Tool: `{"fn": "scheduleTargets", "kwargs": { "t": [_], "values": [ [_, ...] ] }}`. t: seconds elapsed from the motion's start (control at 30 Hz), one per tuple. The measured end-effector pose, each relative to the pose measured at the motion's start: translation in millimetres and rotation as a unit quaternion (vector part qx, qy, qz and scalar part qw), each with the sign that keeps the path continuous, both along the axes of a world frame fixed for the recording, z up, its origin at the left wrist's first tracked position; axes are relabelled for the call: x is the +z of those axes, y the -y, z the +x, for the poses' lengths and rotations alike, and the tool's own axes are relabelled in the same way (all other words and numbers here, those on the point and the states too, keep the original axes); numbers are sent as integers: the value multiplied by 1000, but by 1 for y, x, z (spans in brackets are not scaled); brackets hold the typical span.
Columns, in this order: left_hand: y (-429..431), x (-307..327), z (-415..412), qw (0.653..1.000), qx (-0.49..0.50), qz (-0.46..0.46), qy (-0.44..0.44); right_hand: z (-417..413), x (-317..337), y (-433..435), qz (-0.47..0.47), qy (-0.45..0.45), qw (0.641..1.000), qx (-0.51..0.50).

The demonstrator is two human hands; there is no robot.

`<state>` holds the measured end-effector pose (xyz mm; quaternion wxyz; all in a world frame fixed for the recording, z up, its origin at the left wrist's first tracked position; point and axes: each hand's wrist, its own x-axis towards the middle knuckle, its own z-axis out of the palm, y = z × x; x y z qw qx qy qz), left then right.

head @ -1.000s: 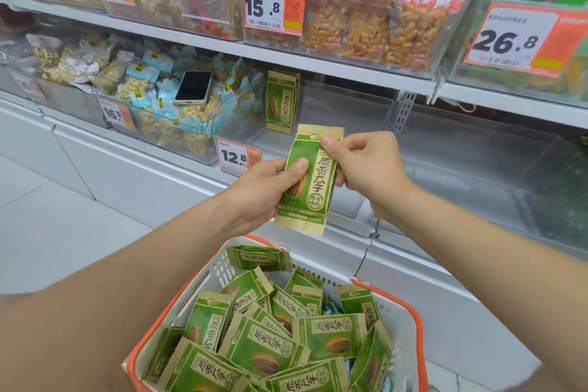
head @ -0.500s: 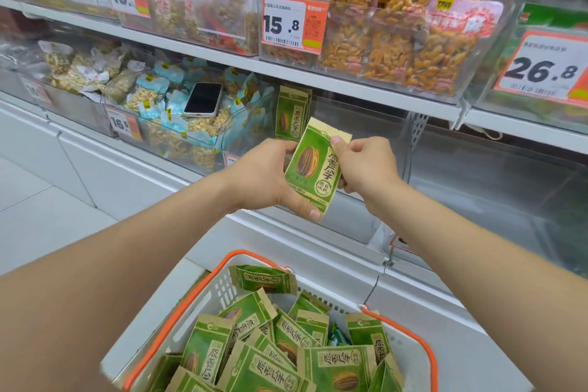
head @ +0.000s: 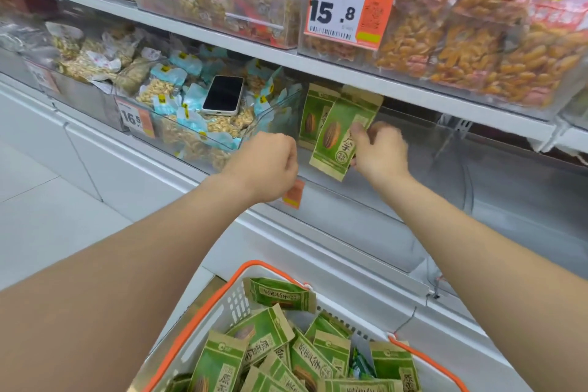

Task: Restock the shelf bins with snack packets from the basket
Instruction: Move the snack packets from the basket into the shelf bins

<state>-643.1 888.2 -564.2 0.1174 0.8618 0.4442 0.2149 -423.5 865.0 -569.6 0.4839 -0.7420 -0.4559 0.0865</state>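
Note:
My right hand [head: 378, 149] pinches a green snack packet [head: 339, 134] and holds it upright inside the clear shelf bin [head: 429, 169], next to another green packet [head: 313, 114] standing against the bin's left wall. Just left of the held packet, my left hand [head: 267, 165] hovers in front of the bin with fingers curled and nothing in it. Below, a white basket with an orange rim [head: 197, 325] holds several more green packets [head: 264, 334].
A phone [head: 223, 94] lies on the nut packets in the clear bin [head: 191, 118] to the left. The shelf above carries bins of orange snacks [head: 461, 29] with price tags [head: 345, 11]. White cabinet panels [head: 127, 165] run below the bins.
Both hands rose from above the basket to the bin. My left hand let go of the packet, and my right hand alone moved it into the bin beside the standing packet.

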Motion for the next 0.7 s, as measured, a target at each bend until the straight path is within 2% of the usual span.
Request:
{"fn": "scheduleTargets", "kwargs": {
  "t": [0.13, 0.37, 0.57, 0.7],
  "values": [
    [-5, -4, 2, 998, -19, 5, -59, -11, -15, -36, -51, 34, 998, 25],
    [-11, -7, 4, 997, -12, 33, -70, -20, -7, -92, -160, 85, 982, -55],
    [-12, -10, 5, 996, -24, 50, -70, -23, -12, -115, -165, 112, 976, -87],
    [-14, -13, 5, 995, -29, 58, -72, -26, -10, -118, -134, 104, 978, -119]
  ]
}}
